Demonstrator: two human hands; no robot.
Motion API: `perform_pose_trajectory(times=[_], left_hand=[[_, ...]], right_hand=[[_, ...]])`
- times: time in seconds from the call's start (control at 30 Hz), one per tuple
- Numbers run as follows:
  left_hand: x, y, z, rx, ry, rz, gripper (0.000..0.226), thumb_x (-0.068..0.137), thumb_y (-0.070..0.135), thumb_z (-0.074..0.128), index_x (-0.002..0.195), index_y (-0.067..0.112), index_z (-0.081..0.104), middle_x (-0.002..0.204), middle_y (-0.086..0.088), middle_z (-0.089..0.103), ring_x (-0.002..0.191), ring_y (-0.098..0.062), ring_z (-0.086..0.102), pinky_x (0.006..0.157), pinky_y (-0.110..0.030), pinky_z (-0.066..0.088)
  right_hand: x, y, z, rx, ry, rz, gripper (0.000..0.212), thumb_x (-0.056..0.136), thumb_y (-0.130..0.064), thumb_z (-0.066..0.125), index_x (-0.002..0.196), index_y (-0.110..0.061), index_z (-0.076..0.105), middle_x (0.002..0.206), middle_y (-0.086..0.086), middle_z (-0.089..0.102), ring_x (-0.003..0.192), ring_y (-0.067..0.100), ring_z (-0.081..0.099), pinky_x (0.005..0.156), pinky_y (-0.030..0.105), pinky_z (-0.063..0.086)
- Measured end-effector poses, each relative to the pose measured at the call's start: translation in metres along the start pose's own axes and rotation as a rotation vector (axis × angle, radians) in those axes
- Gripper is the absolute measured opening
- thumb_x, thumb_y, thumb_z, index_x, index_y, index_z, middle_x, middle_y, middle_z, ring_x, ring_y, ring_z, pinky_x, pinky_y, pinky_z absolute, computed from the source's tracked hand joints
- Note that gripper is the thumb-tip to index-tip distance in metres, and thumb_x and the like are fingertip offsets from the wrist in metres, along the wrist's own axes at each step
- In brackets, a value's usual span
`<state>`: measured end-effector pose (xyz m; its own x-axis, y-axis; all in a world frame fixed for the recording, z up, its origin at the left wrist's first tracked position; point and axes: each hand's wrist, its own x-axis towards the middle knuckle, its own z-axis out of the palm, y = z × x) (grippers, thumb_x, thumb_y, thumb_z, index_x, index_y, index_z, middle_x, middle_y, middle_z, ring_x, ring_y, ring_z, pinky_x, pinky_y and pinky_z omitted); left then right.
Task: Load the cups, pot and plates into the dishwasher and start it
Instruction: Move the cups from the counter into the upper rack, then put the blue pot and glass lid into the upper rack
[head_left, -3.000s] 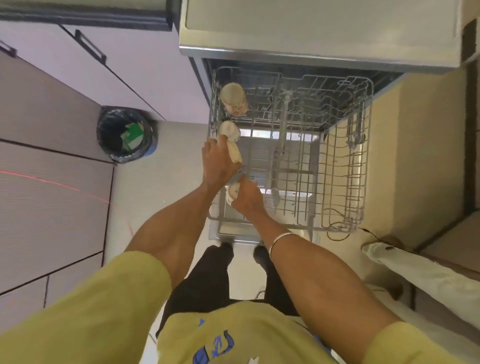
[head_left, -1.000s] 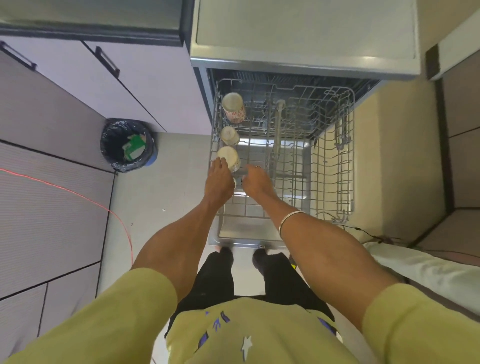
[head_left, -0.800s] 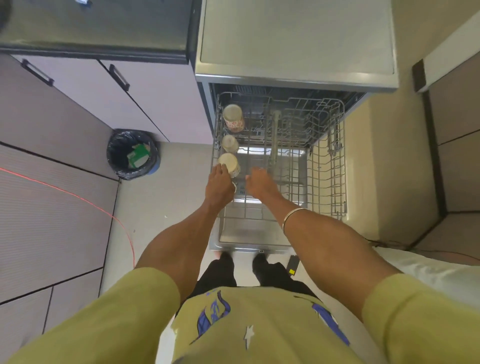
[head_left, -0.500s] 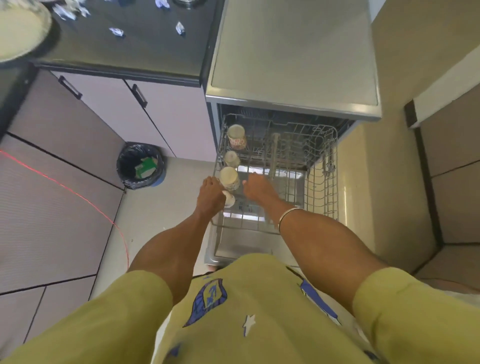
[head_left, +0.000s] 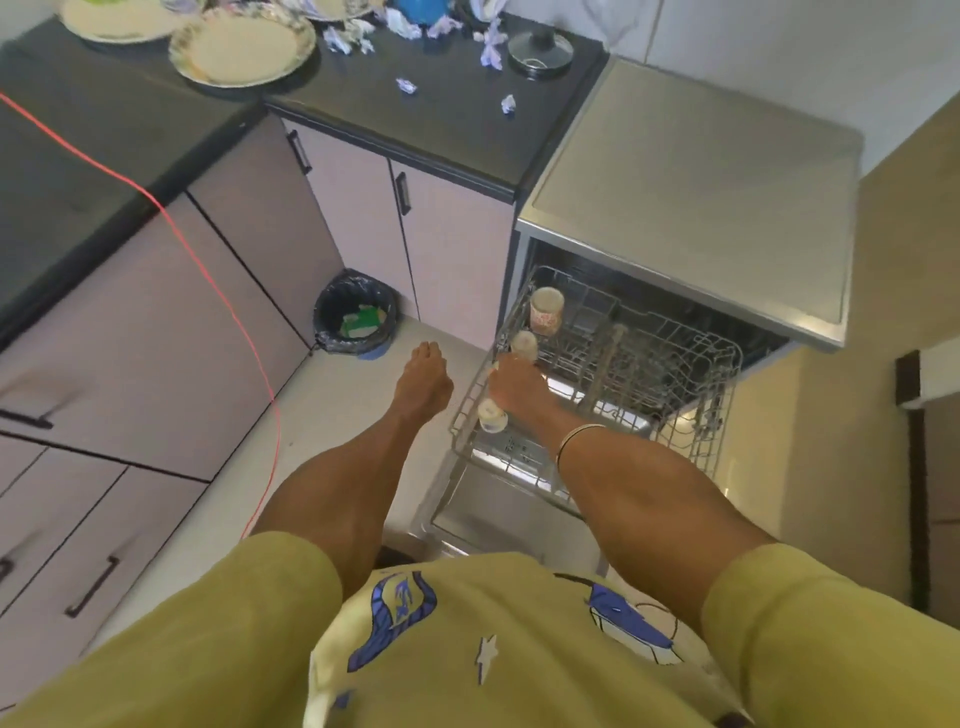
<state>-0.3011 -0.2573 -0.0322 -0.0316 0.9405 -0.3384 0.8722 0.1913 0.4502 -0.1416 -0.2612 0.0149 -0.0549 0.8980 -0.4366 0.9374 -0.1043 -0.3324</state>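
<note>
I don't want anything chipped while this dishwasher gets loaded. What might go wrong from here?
1. The nearest cup sits at the rack's front-left edge, beside the right hand; a knock from the wrist might tip it.
2. The plates lie near the counter's edge among paper scraps; a hasty grab may slide one off.
3. The red cord crossing the floor could catch a foot.
</note>
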Motion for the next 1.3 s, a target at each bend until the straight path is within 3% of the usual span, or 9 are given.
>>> perform_pose_trajectory(times=[0.2,0.5,0.63,0.97,1.3], left_hand=[[0.013,-0.062,-0.032,-0.002,0.012,-0.019,0.05,0.094,0.003,0.037,0.141,-0.014,0.032,0.154,-0.03,0.023,0.145,-0.039,0.022,0.119,-0.046,0.024],[0.04,-0.159,-0.133,0.087,0.042,0.042,0.062,0.096,0.001,0.044,0.151,-0.009,0.016,0.16,-0.026,0.016,0.148,-0.039,0.016,0.121,-0.045,0.018],[0.063,-0.193,-0.169,0.147,0.017,0.052,0.059,0.094,0.01,0.045,0.146,-0.012,0.028,0.155,-0.03,0.023,0.143,-0.042,0.024,0.118,-0.047,0.024],[0.124,-0.207,-0.211,0.173,0.033,0.059,0.052,0.089,0.009,0.044,0.137,-0.012,0.038,0.14,-0.026,0.042,0.131,-0.041,0.039,0.111,-0.046,0.037],[0.231,-0.155,-0.253,0.127,0.136,0.223,0.03,0.09,-0.005,0.04,0.118,-0.012,0.05,0.125,-0.021,0.047,0.12,-0.035,0.045,0.101,-0.042,0.041]], right_hand=[[0.014,-0.061,0.023,-0.014,0.029,-0.015,0.042,0.097,-0.022,0.045,0.132,0.0,0.049,0.131,0.018,0.056,0.119,0.034,0.055,0.092,0.04,0.048],[0.049,-0.202,0.05,0.024,0.081,-0.043,0.043,0.102,-0.024,0.036,0.137,0.0,0.043,0.138,0.015,0.047,0.13,0.031,0.044,0.106,0.041,0.039],[0.063,-0.247,0.048,0.047,0.122,-0.041,0.045,0.104,-0.03,0.035,0.139,-0.003,0.042,0.138,0.014,0.047,0.129,0.031,0.045,0.106,0.041,0.039],[0.118,-0.302,0.03,0.017,0.174,-0.049,0.043,0.102,-0.028,0.04,0.136,-0.003,0.043,0.136,0.014,0.047,0.126,0.033,0.047,0.102,0.042,0.041],[0.225,-0.298,-0.032,0.065,0.235,-0.025,0.041,0.102,-0.025,0.041,0.136,-0.003,0.047,0.14,0.014,0.046,0.127,0.033,0.046,0.104,0.042,0.043]])
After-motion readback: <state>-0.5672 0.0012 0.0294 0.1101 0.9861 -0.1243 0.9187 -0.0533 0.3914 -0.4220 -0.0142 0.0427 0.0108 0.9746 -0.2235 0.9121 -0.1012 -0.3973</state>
